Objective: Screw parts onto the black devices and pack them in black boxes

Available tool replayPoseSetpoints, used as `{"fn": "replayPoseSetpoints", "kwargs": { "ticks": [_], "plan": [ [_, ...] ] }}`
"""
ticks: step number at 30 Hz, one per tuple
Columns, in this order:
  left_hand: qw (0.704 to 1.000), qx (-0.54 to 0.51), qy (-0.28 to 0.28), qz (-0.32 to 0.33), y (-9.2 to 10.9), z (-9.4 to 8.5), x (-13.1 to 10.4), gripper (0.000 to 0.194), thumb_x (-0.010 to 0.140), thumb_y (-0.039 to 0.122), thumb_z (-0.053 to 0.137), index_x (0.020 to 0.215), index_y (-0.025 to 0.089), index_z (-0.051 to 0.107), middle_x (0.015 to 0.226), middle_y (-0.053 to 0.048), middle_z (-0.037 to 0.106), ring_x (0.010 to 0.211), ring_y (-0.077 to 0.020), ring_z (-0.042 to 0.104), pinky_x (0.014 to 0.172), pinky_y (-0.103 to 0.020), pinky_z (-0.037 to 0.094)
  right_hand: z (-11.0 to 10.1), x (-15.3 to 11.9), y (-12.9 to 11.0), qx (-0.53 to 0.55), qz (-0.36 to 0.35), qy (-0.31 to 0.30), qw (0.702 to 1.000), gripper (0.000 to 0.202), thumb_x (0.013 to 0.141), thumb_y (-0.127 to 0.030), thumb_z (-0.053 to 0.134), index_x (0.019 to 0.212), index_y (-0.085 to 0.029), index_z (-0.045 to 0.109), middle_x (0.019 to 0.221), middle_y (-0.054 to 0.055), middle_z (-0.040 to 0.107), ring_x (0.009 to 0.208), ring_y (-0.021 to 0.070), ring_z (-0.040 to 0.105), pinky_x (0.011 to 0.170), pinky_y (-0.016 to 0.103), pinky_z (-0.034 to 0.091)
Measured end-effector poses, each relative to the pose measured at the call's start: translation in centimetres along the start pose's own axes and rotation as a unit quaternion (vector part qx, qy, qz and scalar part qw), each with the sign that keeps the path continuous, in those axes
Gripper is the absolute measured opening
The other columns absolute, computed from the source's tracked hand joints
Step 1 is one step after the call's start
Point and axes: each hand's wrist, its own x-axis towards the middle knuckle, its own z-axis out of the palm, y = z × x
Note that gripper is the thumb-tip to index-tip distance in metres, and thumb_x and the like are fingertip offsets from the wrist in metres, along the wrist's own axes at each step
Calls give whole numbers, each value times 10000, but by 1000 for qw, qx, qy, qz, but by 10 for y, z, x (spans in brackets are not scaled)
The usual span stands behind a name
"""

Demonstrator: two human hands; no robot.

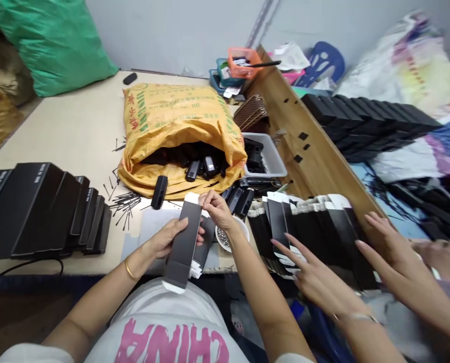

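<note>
1) Blk carton, qty 1, w/ white end flaps, tilted, over front edge of bench
2) L hand: grip wrapped round carton's mid, thumb on face
3) R hand: grip pinched tight on carton's top corner, by flap
4) Yellow sack, mouth facing person, blk devices inside
5) White bowl w/ small metal pcs, under R wrist
6) Blk boxes, grouped, far L
7) Carton row, R side, co-worker's hands at it
</note>
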Motion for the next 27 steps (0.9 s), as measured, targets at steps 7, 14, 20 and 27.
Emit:
{"fn": "replayPoseSetpoints", "kwargs": {
  "ticks": [7,14,20,27],
  "plan": [
    [992,13,57,109,-8,-6,6,767,754,335,689,1378,360,243,973,-50,672,650,-150,672,632,-286,559,37,-32,-3,-135,-17,176,975,307,798,-421,574,1042,-235,591,1008,47,609,866,172,580,722,293,486],
    [991,55,64,107,-31,-6,14,708,764,353,662,1338,299,250,829,-15,647,551,-125,627,532,-238,529,50,-38,5,-159,29,185,969,329,854,-439,510,627,-202,490,664,-18,517,663,140,510,645,258,427],
    [987,35,94,127,-24,-5,8,928,749,314,684,1426,330,49,858,-19,665,595,-136,639,603,-288,540,55,-34,3,0,25,188,982,251,823,-458,562,894,-218,561,878,28,637,832,175,593,751,295,472],
    [972,105,96,187,-23,-7,3,965,718,255,716,1462,273,102,962,-67,674,803,-166,645,745,-285,520,58,-26,5,24,75,196,978,298,796,-492,576,791,-194,595,757,16,630,696,166,573,643,279,466]
  ]
}}
